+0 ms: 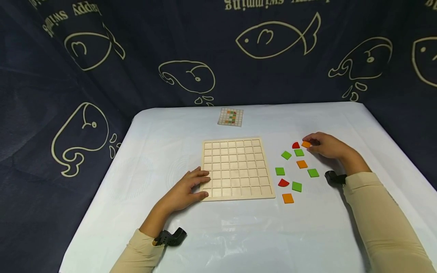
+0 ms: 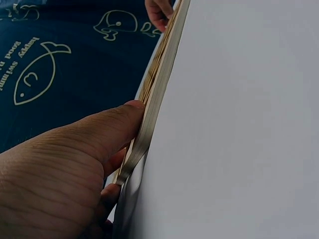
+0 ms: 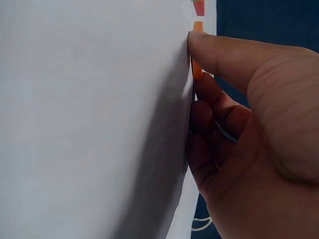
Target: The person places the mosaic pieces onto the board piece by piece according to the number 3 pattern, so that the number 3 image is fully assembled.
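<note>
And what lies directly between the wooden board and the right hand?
In the head view: a red piece, two green tiles and, at the right hand itself, the orange tile it pinches.

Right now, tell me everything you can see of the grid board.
The grid board is pale, wooden-looking and roughly square, with thin lines dividing its face into small cells inside a border. It lies flat on the white-covered table, left of the coloured pieces; no piece shows in its cells. The left hand touches its left side, fingers over the edge, thumb by the near corner.
</note>
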`<state>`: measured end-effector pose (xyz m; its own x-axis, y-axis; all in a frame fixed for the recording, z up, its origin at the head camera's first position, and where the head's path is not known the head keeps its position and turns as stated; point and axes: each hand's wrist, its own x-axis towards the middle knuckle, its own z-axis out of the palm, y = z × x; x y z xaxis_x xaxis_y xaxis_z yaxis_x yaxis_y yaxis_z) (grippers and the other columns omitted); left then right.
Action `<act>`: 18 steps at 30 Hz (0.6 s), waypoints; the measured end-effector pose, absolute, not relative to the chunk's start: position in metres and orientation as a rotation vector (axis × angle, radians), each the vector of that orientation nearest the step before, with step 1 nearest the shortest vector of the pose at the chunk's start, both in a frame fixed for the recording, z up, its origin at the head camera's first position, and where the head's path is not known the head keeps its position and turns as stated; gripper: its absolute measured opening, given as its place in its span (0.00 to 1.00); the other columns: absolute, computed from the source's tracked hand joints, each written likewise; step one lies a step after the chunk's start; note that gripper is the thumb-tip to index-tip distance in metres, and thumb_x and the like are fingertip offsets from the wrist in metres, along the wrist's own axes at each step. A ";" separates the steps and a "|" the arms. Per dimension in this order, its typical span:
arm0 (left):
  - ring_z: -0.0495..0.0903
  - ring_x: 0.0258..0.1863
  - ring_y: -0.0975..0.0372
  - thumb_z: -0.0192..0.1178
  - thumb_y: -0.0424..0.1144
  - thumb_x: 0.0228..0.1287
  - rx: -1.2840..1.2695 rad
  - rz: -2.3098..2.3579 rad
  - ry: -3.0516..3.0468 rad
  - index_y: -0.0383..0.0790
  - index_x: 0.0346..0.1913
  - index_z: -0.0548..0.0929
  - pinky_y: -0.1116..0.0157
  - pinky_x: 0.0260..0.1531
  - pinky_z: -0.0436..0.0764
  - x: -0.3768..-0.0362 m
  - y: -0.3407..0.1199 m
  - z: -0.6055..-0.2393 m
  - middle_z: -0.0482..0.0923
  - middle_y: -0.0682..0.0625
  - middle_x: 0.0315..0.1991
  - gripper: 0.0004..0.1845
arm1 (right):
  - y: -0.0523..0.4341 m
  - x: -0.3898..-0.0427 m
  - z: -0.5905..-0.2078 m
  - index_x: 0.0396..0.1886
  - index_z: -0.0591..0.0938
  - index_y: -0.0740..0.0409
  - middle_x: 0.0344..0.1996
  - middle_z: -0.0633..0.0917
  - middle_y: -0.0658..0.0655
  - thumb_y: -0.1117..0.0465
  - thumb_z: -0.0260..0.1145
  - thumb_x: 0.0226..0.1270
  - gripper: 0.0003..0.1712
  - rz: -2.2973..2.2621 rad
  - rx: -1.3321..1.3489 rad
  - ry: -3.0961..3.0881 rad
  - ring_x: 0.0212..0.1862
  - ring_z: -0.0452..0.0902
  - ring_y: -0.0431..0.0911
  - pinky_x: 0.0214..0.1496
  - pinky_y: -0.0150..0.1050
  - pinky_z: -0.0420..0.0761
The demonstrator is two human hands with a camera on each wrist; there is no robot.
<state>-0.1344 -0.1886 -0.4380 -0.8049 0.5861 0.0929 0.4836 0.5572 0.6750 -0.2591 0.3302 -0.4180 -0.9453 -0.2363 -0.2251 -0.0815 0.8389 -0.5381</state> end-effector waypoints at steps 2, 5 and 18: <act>0.52 0.76 0.51 0.68 0.42 0.65 0.912 1.078 2.644 0.36 0.64 0.78 0.46 0.74 0.46 -0.134 -0.189 -0.438 0.68 0.48 0.70 0.27 | 0.329 -0.259 -0.418 0.63 0.74 0.66 0.58 0.73 0.71 0.65 0.61 0.71 0.23 -0.784 -0.237 2.733 0.57 0.67 0.63 0.66 0.66 0.63; 0.52 0.76 0.51 0.68 0.42 0.65 0.911 1.077 2.644 0.36 0.64 0.78 0.46 0.74 0.46 -0.134 -0.189 -0.438 0.68 0.48 0.70 0.27 | 0.329 -0.259 -0.418 0.63 0.74 0.67 0.58 0.73 0.72 0.65 0.61 0.71 0.22 -0.784 -0.239 2.733 0.57 0.67 0.64 0.66 0.66 0.62; 0.52 0.76 0.51 0.69 0.42 0.65 0.915 1.075 2.651 0.36 0.64 0.78 0.46 0.74 0.46 -0.134 -0.188 -0.439 0.68 0.48 0.70 0.27 | 0.321 -0.261 -0.402 0.62 0.75 0.65 0.52 0.76 0.69 0.65 0.62 0.70 0.22 -0.743 -0.301 2.746 0.51 0.68 0.62 0.60 0.64 0.69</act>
<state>-0.1341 -0.1884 -0.4389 -0.8060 0.5842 0.0959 0.4859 0.5603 0.6708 -0.2613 0.3214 -0.4024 -0.9391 -0.2701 -0.2123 -0.1261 0.8459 -0.5183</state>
